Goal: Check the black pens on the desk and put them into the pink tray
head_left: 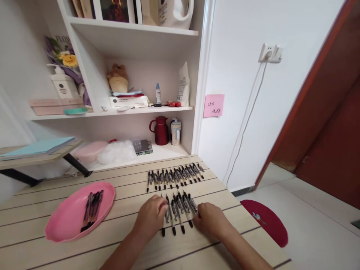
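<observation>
My left hand [150,215] is closed, its curled fingers against the left end of a front row of pens. The leftmost pen [163,230] lies right beside those fingers. At the row's other end my right hand [211,221] is also closed, its fingertips by the rightmost black pen cap [192,202]. Whatever either hand may hold is hidden by the fingers. Between the hands, uncapped pens with clear barrels, such as one pen [180,217], alternate with loose caps. Farther back lies a longer row of pens [176,178] and caps.
A pink scalloped plate [62,221] with several pens [92,210] stands on the left of the slatted table [123,240]. Behind are white shelves [135,32] with a red jug [161,131] and a cup [176,132]. A red round stool [267,221] stands at the right.
</observation>
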A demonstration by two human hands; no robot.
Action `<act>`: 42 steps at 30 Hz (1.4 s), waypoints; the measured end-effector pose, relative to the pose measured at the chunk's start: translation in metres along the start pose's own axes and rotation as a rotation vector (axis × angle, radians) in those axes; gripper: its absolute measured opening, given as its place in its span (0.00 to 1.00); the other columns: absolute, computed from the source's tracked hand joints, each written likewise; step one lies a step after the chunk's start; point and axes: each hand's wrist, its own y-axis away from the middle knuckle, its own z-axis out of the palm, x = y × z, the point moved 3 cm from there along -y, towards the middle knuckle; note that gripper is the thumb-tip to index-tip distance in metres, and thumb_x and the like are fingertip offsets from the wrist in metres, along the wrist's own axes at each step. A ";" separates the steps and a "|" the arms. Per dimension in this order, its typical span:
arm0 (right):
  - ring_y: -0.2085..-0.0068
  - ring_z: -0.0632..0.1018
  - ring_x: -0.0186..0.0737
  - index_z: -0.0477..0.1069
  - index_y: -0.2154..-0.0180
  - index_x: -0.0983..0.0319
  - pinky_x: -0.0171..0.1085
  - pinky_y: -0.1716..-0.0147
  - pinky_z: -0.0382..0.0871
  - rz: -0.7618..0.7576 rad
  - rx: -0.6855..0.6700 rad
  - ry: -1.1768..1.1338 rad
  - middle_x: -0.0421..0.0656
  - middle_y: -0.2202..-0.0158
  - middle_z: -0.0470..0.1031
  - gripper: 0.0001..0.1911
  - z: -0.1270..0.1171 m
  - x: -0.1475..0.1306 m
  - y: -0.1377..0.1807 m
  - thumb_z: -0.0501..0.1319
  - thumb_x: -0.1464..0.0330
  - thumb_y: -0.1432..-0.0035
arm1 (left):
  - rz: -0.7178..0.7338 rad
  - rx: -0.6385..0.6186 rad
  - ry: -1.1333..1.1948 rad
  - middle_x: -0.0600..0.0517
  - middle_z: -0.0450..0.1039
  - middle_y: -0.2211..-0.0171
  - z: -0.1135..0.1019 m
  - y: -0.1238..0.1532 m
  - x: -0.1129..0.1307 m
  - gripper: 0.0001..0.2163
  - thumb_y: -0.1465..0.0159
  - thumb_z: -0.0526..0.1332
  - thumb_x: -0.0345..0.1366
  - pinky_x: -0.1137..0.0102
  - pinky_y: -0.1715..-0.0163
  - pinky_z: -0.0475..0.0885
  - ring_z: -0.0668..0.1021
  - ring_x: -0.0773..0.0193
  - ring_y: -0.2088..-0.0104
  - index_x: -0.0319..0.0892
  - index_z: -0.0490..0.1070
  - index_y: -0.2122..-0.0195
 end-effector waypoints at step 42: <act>0.82 0.62 0.26 0.69 0.70 0.63 0.28 0.85 0.51 -0.167 0.088 -1.530 0.35 0.82 0.63 0.13 -0.063 -0.051 -0.068 0.64 0.64 0.60 | -0.341 -0.138 1.000 0.62 0.55 0.88 0.045 -0.012 -0.008 0.17 0.43 0.51 0.47 0.79 0.91 0.47 0.53 0.76 0.91 0.39 0.63 0.62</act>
